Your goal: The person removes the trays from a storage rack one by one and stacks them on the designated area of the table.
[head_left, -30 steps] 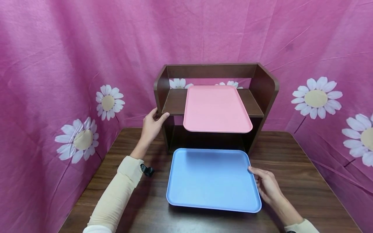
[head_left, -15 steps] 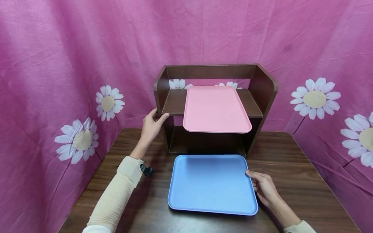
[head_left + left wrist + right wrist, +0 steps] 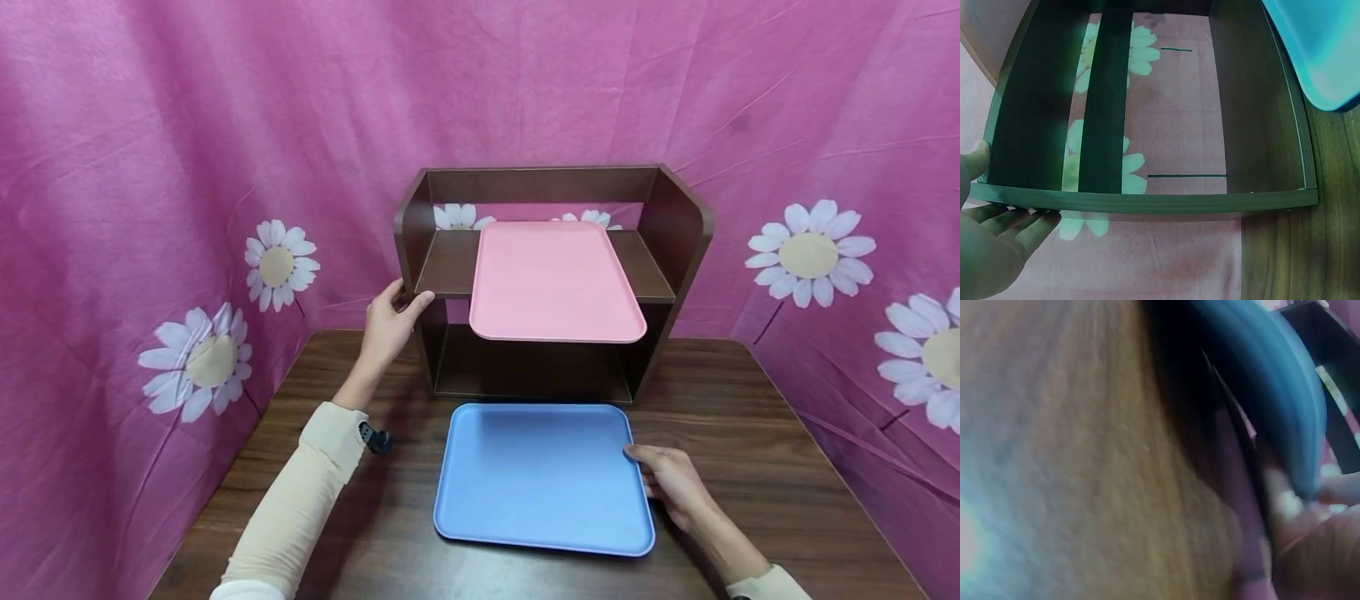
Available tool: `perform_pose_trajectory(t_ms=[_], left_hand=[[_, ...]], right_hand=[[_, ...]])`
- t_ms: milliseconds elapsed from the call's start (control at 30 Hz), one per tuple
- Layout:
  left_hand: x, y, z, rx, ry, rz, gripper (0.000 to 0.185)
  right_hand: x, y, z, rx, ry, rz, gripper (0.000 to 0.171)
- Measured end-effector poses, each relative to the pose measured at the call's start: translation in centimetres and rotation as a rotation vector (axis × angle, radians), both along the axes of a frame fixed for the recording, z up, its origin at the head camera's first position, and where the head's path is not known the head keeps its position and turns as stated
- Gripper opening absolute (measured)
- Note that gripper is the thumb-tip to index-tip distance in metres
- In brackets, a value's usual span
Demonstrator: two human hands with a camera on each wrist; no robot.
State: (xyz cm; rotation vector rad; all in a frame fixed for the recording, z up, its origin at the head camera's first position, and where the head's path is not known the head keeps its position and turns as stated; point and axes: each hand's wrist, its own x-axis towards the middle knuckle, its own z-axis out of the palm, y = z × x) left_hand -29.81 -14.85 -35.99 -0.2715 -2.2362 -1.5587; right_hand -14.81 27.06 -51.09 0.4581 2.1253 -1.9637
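Note:
A blue rectangular tray (image 3: pixel 540 479) lies low over the tabletop in front of a dark brown two-tier shelf (image 3: pixel 540 183). My right hand (image 3: pixel 675 483) pinches its right edge, thumb over the rim and fingers beneath. The right wrist view, blurred, has the tray's rounded edge (image 3: pixel 1285 381) against my thumb. At the shelf's left side panel, my left hand (image 3: pixel 386 329) grips the front edge, with thumb and fingers on opposite faces. A pink tray (image 3: pixel 555 279) rests on the upper shelf board, its front end jutting out past the edge.
The shelf stands toward the back of a dark wood-grain table (image 3: pixel 735 433). Its lower compartment (image 3: pixel 532 358) opens toward me, under the pink tray's overhang. Behind and on both sides hangs a pink curtain (image 3: pixel 540 83) printed with white daisies.
The blue tray has come slightly toward me and left, away from the shelf, and lower; my right hand moved with it. The left hand, shelf and pink tray have stayed put.

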Motion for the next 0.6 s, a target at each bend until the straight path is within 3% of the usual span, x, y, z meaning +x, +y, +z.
perform_pose_trajectory(t_ms=[100, 267, 367, 600], left_hand=[[0.04, 0.03, 0.03, -0.003, -0.001, 0.007, 0.049], [0.05, 0.01, -0.01, 0.008, -0.003, 0.003, 0.051], [0.08, 0.00, -0.03, 0.017, -0.011, 0.002, 0.051], [0.01, 0.06, -0.04, 0.013, -0.009, 0.007, 0.052]], right_hand=[[-0.01, -0.16, 0.13, 0.247, 0.013, 0.053, 0.042], [-0.18, -0.27, 0.16, 0.543, 0.106, 0.101, 0.039], [-0.20, -0.41, 0.27, 0.623, 0.129, 0.103, 0.032], [-0.18, -0.62, 0.58, 0.661, 0.148, 0.126, 0.020]])
